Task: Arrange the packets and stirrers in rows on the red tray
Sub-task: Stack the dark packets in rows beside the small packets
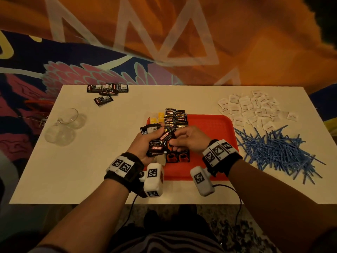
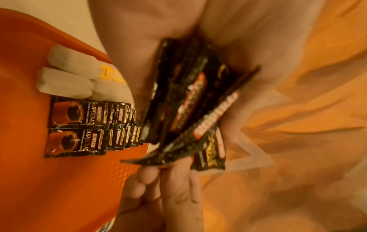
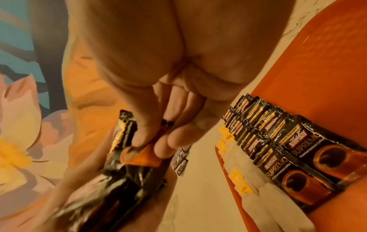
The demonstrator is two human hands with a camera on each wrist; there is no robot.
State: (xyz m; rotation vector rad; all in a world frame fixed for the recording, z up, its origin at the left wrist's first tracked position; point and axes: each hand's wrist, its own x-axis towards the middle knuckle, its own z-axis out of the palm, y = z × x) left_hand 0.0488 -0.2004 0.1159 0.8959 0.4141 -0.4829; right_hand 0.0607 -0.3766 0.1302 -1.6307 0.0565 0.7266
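My left hand (image 1: 144, 143) grips a bunch of black coffee packets (image 1: 158, 143) above the left edge of the red tray (image 1: 209, 128). My right hand (image 1: 184, 141) pinches the orange-printed end of one packet (image 3: 143, 157) in that bunch, thumb and forefinger on it. In the left wrist view the fanned packets (image 2: 188, 109) fill the palm. Two overlapping rows of coffee packets (image 2: 79, 127) lie on the tray, with a row of white tea bags (image 2: 67, 75) beside them along the tray's left edge.
White sugar packets (image 1: 253, 110) are heaped at the table's back right, and a pile of blue stirrers (image 1: 277, 152) lies right of the tray. More black packets (image 1: 107, 90) sit at the back left. Glass cups (image 1: 63, 125) stand at the left edge.
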